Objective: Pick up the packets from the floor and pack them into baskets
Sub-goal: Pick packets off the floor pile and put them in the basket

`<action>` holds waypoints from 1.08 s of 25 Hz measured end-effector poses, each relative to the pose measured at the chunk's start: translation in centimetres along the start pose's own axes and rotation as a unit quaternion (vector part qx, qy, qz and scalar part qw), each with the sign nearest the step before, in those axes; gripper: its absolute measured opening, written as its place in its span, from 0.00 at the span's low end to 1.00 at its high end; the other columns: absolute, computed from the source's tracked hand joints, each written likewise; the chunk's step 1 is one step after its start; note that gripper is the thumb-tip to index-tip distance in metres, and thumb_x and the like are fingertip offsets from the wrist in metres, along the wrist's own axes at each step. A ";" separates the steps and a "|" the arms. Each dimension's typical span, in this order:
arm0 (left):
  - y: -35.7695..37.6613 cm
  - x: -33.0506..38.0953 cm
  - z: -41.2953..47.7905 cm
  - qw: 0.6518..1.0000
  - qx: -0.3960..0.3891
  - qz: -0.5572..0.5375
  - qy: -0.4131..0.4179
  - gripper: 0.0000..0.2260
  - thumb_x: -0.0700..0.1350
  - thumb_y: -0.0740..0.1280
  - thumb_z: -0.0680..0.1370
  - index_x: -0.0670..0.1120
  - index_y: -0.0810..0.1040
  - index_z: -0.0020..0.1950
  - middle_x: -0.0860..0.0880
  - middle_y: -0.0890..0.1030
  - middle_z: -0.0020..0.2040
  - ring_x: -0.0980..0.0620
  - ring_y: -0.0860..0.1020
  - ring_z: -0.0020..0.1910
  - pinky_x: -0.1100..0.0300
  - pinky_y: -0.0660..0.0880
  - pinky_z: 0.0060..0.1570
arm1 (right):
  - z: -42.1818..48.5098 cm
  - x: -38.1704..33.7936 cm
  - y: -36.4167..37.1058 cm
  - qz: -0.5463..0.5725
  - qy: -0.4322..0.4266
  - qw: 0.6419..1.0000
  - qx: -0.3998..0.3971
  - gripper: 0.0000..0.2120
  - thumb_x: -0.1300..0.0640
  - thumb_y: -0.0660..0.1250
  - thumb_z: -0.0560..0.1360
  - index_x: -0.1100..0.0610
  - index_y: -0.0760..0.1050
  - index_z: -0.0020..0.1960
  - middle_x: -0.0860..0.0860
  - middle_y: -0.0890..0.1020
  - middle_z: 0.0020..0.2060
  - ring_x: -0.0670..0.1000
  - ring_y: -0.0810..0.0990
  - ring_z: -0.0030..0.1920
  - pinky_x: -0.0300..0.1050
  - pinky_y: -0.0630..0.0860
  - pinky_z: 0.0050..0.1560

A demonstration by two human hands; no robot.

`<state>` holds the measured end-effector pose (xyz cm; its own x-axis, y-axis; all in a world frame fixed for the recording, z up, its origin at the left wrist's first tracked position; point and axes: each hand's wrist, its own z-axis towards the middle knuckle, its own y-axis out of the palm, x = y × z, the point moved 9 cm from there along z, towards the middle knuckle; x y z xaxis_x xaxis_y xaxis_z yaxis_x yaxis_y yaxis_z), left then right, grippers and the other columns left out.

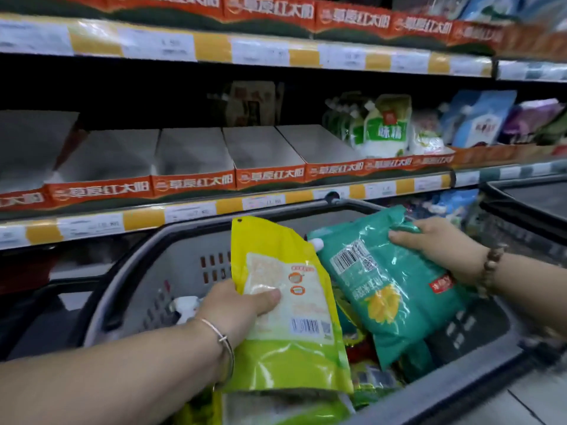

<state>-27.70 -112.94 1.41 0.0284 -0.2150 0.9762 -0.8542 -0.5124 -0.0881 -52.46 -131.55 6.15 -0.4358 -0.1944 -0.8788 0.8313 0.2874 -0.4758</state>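
Observation:
My left hand grips a yellow-green packet by its left edge, thumb across its front, holding it upright over the grey basket. My right hand grips the upper end of a teal packet with a barcode and a corn picture, tilted over the basket's right half. More packets lie in the basket beneath both, mostly hidden.
Store shelves run across the back, with several opened cardboard display boxes and pouches standing at the right. A second dark basket sits at the far right. Grey floor shows at the bottom right.

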 end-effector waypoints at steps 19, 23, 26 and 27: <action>9.5 -3.4 -1.0 0.658 -0.270 0.689 0.140 0.51 0.76 0.60 0.64 0.56 0.35 0.75 0.53 0.33 0.76 0.50 0.36 0.75 0.43 0.40 0.73 | -3.9 5.5 10.7 -0.612 -0.083 0.695 -0.369 0.61 0.25 0.66 0.59 0.44 0.28 0.73 0.47 0.29 0.72 0.49 0.33 0.74 0.66 0.30 0.68; 10.4 -2.9 -1.4 0.667 -0.094 0.683 0.284 0.44 0.71 0.56 0.69 0.50 0.44 0.76 0.46 0.45 0.77 0.48 0.43 0.75 0.33 0.46 0.68 | -4.5 7.4 10.9 -0.603 -0.061 0.702 -0.374 0.63 0.26 0.68 0.58 0.45 0.25 0.72 0.47 0.29 0.73 0.49 0.34 0.75 0.66 0.34 0.70; 11.8 -5.8 -1.5 0.658 -0.176 0.708 0.186 0.47 0.72 0.57 0.70 0.50 0.35 0.76 0.46 0.32 0.75 0.43 0.31 0.74 0.34 0.32 0.67 | -3.3 8.1 10.3 -0.601 -0.037 0.705 -0.374 0.64 0.29 0.70 0.59 0.45 0.25 0.72 0.48 0.28 0.72 0.50 0.33 0.75 0.61 0.40 0.72; 12.4 -6.0 -1.5 0.653 -0.196 0.713 0.165 0.48 0.73 0.56 0.70 0.50 0.34 0.76 0.45 0.30 0.75 0.43 0.30 0.73 0.34 0.30 0.66 | -2.9 8.3 10.0 -0.604 -0.027 0.704 -0.373 0.64 0.30 0.70 0.60 0.46 0.25 0.72 0.48 0.28 0.72 0.51 0.33 0.75 0.59 0.41 0.73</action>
<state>-39.19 -116.78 -5.22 -0.9987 -0.0174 -0.0473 0.0405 0.2795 -0.9593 -48.76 -127.60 -6.00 -0.6386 -0.7491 0.1764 -0.5553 0.2899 -0.7795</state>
